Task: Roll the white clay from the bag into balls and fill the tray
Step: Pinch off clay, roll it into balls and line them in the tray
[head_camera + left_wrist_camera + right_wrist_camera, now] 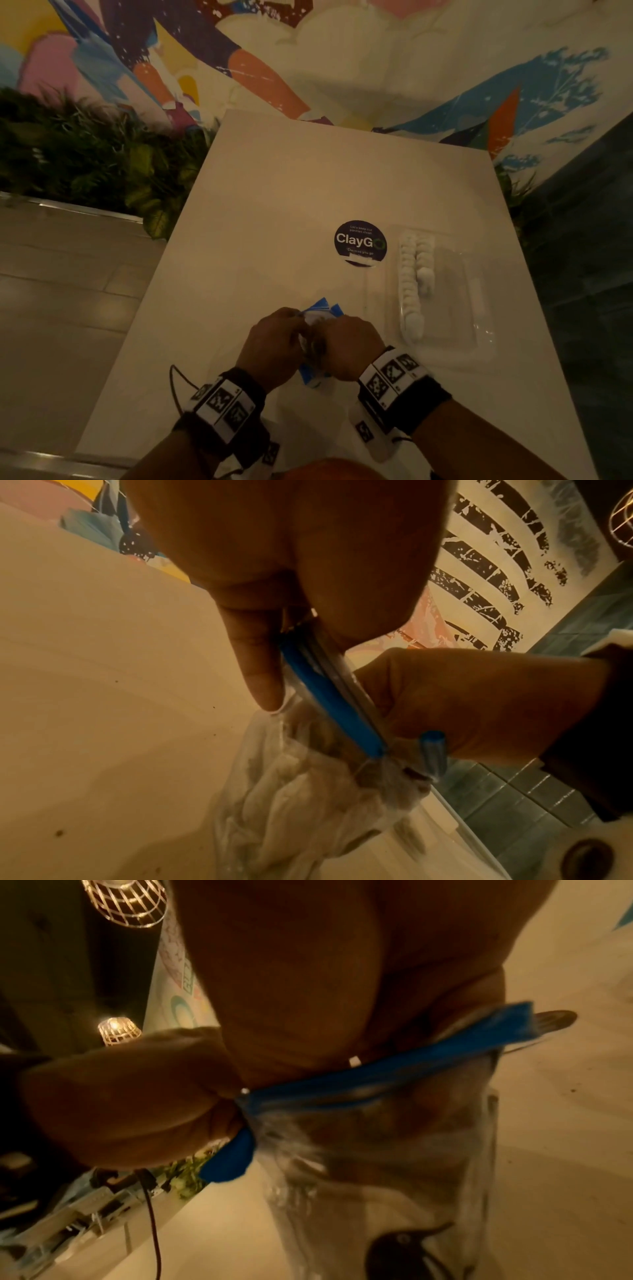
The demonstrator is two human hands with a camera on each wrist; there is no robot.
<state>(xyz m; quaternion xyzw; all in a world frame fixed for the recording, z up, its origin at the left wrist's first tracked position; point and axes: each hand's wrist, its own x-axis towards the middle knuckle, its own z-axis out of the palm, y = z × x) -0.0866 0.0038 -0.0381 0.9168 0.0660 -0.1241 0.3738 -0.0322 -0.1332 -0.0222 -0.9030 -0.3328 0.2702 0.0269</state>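
A clear plastic bag point(322, 310) with a blue zip strip is held low over the table between both hands. My left hand point(274, 339) pinches the strip point(329, 696) at one end, and my right hand point(352, 346) grips the bag's mouth at the other. In the left wrist view the crumpled bag point(291, 791) hangs down with whitish clay showing through. Through the clear plastic in the right wrist view, right-hand fingers point(377, 1123) show below the strip point(394, 1064). The clear tray point(479, 308) lies to the right, with white clay balls point(411, 274) in rows along its left side.
The white table point(308, 178) carries a round dark ClayGo sticker point(360, 242) just left of the tray. Green plants point(85, 154) line the table's left edge, and a painted wall stands behind it. A thin cable point(178, 387) loops by my left wrist.
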